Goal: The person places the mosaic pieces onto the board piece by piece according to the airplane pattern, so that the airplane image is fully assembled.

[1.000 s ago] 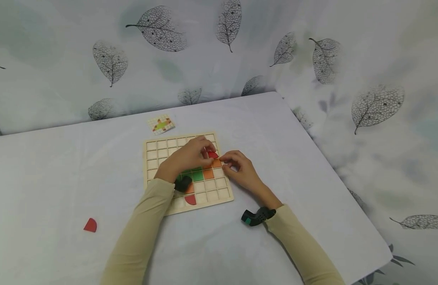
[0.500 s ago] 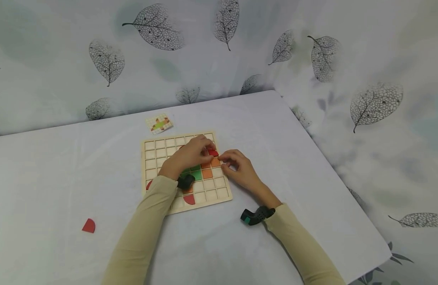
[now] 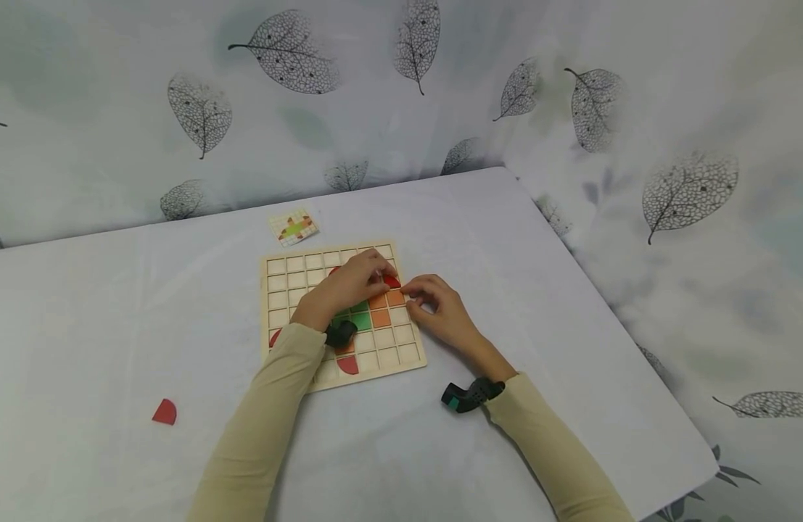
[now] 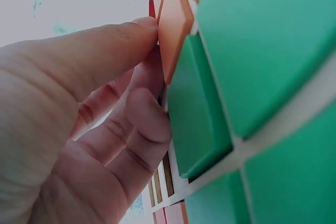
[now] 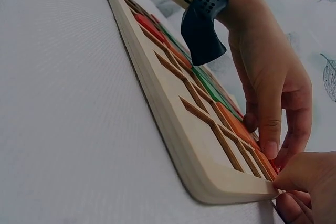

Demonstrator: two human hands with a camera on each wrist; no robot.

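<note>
My left hand (image 3: 349, 284) reaches over a wooden grid board (image 3: 278, 281), its thumb and fingers pinching a red quarter-circle tile (image 3: 392, 281) at the board's right side. In the left wrist view only a thin edge of that red tile (image 4: 151, 9) shows by the thumb. Just beside it lie orange tiles (image 3: 396, 297); green tiles (image 3: 360, 320) fill squares nearer the middle, partly under my left wrist. My right hand (image 3: 440, 308) holds the board's right edge, fingers curled, one fingertip close by the red tile. The right wrist view shows its fingers (image 5: 310, 174) at the board's corner.
A small pattern card (image 3: 294, 228) lies behind the board. One loose red quarter-circle tile (image 3: 165, 412) rests on the white table (image 3: 81, 348) at the left. Another red tile (image 3: 348, 365) sits in the board's front row. A leaf-print cloth (image 3: 375, 87) hangs behind.
The red tile at my left fingertips appears slightly lower, against the orange tile. My left wrist has shifted slightly right. My right hand keeps its place at the board's edge.
</note>
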